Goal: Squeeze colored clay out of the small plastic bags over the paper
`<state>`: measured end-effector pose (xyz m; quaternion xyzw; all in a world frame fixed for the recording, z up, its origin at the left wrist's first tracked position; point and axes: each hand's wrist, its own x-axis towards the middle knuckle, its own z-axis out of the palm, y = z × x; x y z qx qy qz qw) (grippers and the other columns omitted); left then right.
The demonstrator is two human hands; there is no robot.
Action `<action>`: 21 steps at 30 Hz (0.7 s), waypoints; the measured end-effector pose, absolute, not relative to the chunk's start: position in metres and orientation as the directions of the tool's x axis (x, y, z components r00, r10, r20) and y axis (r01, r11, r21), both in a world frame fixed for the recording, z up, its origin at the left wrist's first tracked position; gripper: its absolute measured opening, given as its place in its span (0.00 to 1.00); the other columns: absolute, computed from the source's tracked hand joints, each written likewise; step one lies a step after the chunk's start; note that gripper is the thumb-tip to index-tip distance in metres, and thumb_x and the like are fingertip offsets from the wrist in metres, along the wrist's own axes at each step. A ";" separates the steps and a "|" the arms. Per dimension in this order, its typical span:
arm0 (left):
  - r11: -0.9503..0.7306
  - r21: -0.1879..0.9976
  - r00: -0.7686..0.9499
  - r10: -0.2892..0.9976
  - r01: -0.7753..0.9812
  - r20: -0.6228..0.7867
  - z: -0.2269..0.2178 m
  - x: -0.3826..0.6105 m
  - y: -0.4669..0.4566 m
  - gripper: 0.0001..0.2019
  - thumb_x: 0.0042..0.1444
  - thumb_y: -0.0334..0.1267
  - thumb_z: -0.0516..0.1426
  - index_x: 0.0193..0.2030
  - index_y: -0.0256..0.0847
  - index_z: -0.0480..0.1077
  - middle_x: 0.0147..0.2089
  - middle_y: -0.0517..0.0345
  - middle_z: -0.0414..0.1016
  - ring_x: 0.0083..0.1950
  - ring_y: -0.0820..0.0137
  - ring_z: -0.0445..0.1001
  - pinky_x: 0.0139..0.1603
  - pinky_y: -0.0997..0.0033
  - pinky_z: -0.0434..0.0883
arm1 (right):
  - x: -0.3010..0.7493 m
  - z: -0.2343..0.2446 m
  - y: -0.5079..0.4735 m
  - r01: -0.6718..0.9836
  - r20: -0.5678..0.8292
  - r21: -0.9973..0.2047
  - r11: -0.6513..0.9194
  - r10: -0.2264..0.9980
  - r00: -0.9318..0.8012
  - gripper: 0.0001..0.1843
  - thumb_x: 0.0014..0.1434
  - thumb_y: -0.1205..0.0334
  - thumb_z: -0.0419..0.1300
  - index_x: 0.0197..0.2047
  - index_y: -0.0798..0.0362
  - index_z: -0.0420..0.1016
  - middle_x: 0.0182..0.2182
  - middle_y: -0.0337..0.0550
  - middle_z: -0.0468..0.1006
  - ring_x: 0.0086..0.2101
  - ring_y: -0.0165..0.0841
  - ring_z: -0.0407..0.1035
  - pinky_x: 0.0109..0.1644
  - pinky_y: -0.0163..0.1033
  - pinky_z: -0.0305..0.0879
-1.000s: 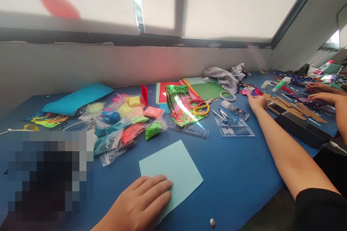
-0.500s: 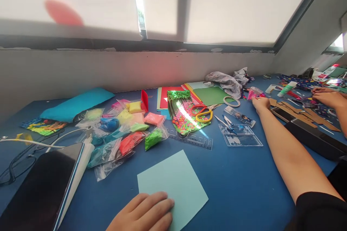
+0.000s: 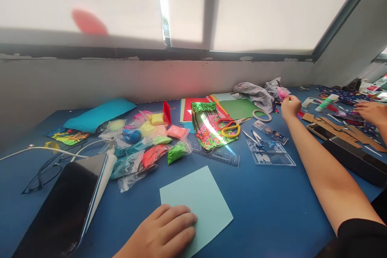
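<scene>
My left hand point(image 3: 167, 227) lies flat on a light blue sheet of paper point(image 3: 207, 201) at the near edge of the table. Its fingers are stretched out over the sheet's left part. Out to the far right reaches my right hand point(image 3: 290, 108), closed and raised a little above the table. From its fingertips sticks up a small pink plastic packet point(image 3: 283, 93); what is inside I cannot make out. Behind that packet lies a crumpled grey cloth point(image 3: 255, 96).
Bags of coloured clay point(image 3: 154, 155), a phone point(image 3: 63, 205) and cables stand left. Scissors point(image 3: 228, 127) rest on a flowery craft piece point(image 3: 208, 129), near a ruler point(image 3: 217, 156), compass point(image 3: 256, 139), clear case point(image 3: 273, 159) and tape roll point(image 3: 262, 115). Another person's hand point(image 3: 371, 112) works at right.
My right hand has lifted the pink packet up from the table. My left hand stays on the paper. The whole view has shifted slightly.
</scene>
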<state>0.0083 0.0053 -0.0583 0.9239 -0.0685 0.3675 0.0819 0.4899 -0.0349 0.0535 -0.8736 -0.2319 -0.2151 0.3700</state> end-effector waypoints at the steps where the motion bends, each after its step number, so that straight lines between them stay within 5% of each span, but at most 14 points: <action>1: -0.973 0.115 0.719 -0.068 -0.202 0.692 -0.054 0.008 0.005 0.18 0.69 0.32 0.38 0.39 0.40 0.68 0.38 0.52 0.80 0.42 0.69 0.77 0.38 0.73 0.70 | 0.479 0.065 -0.024 0.576 0.564 -0.558 -0.598 0.236 0.791 0.17 0.68 0.64 0.44 0.42 0.62 0.72 0.41 0.59 0.76 0.42 0.41 0.70 0.47 0.46 0.65; 4: -0.967 0.181 0.751 -0.016 -0.180 0.660 -0.035 0.004 0.004 0.15 0.67 0.31 0.40 0.46 0.39 0.67 0.39 0.49 0.79 0.41 0.68 0.77 0.42 0.72 0.72 | 0.418 0.092 0.001 0.713 0.643 -0.544 -0.443 0.326 0.693 0.12 0.66 0.62 0.50 0.37 0.56 0.72 0.35 0.49 0.77 0.38 0.36 0.70 0.43 0.39 0.64; 7: -0.952 0.307 0.826 0.158 -0.019 0.541 -0.017 -0.005 0.001 0.15 0.67 0.32 0.44 0.58 0.37 0.62 0.45 0.46 0.78 0.45 0.67 0.76 0.47 0.70 0.74 | 0.318 0.092 -0.002 0.923 0.807 -0.374 0.087 0.520 0.278 0.12 0.64 0.56 0.55 0.31 0.52 0.71 0.23 0.39 0.71 0.25 0.31 0.66 0.31 0.36 0.61; 11: -0.702 0.709 0.662 0.562 0.066 0.495 -0.008 -0.012 0.001 0.19 0.69 0.46 0.44 0.58 0.36 0.61 0.43 0.49 0.75 0.40 0.71 0.75 0.42 0.71 0.75 | 0.206 0.053 -0.040 0.842 0.754 -0.213 0.496 0.631 -0.181 0.06 0.64 0.62 0.57 0.34 0.49 0.71 0.22 0.35 0.73 0.21 0.26 0.65 0.25 0.33 0.59; 16: -0.346 0.938 0.609 0.738 -0.031 0.292 -0.006 -0.007 0.005 0.25 0.67 0.55 0.42 0.32 0.37 0.66 0.28 0.58 0.69 0.29 0.74 0.69 0.32 0.74 0.70 | 0.177 0.005 -0.049 0.731 0.714 -0.080 0.678 0.551 -0.432 0.04 0.65 0.66 0.55 0.39 0.51 0.69 0.21 0.37 0.74 0.20 0.27 0.65 0.25 0.33 0.60; 21: -0.285 0.959 0.571 0.786 -0.001 0.235 -0.003 -0.004 0.009 0.21 0.64 0.53 0.51 0.29 0.37 0.68 0.20 0.65 0.61 0.22 0.77 0.59 0.24 0.76 0.61 | 0.190 -0.007 -0.037 0.721 0.657 -0.142 0.678 0.610 -0.443 0.04 0.66 0.63 0.52 0.40 0.51 0.67 0.24 0.40 0.77 0.22 0.29 0.70 0.27 0.33 0.63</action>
